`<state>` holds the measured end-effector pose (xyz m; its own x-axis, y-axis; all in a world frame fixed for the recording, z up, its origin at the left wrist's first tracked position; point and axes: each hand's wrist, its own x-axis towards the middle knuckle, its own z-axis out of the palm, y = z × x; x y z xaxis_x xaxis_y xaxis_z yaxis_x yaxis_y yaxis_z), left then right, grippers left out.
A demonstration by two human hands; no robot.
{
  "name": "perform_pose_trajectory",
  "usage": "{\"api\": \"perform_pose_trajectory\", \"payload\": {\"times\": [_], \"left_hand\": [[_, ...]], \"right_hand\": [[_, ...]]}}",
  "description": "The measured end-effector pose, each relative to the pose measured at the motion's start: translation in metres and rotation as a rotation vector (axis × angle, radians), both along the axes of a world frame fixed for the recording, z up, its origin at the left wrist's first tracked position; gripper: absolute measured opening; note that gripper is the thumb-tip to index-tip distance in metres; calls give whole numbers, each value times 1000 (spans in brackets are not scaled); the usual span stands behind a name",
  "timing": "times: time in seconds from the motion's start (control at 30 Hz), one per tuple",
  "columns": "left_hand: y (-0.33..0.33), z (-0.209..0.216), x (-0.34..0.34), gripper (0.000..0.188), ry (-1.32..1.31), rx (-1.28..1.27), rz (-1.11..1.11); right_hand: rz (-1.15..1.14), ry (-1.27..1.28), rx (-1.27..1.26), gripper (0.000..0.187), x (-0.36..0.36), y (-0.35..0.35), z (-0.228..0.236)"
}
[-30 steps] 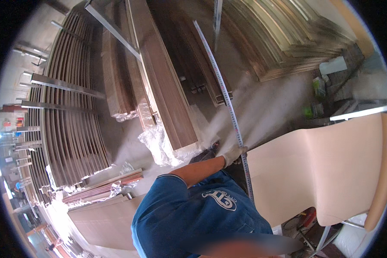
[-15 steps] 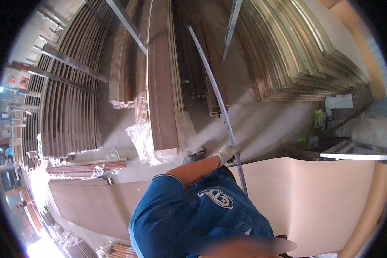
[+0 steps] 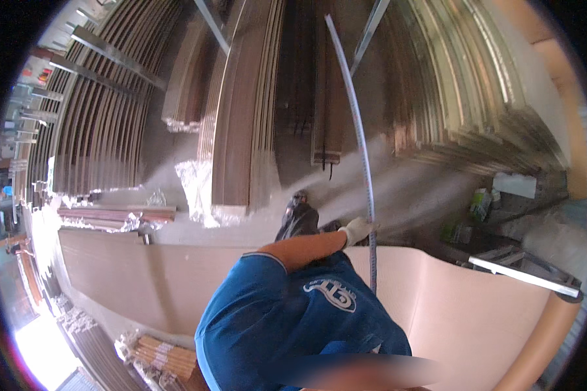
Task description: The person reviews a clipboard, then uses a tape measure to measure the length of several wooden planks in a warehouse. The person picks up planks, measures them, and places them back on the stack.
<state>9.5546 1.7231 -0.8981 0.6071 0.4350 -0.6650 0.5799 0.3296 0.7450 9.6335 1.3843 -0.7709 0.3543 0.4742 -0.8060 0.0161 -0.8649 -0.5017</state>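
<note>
My left hand (image 3: 355, 231), in a pale work glove, is closed at the edge of a long, narrow measuring tape (image 3: 360, 130). The tape stretches from near my body far out ahead, its far end up between the stacks of boards. Its near end passes down beside my blue shirt, over a large beige sheet (image 3: 463, 293). I cannot see my right hand; my body hides that side.
Long brown boards (image 3: 241, 143) partly wrapped in plastic lie ahead. Stacked panels lean at the left (image 3: 104, 137) and right (image 3: 456, 91). Metal bars (image 3: 370, 32) jut between them. A metal frame (image 3: 525, 277) and a cardboard tube (image 3: 541, 339) are at the right.
The tape and my left hand have shifted to the right in view, and the tape's far end sits farther up. The surroundings have shifted as my head moved.
</note>
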Motion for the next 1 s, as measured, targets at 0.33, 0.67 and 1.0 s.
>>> {"api": "perform_pose_trajectory", "payload": {"times": [0.33,0.67,1.0], "left_hand": [[49,25,-14,45,-44,-342,232],[96,63,-17,43,-81,-370,169],[118,83,-27,42,-173,-315,228]], "right_hand": [[41,-27,16,32,24,82,21],[46,-79,58,30,20,160,63],[26,-37,30,28,-18,172,75]]}}
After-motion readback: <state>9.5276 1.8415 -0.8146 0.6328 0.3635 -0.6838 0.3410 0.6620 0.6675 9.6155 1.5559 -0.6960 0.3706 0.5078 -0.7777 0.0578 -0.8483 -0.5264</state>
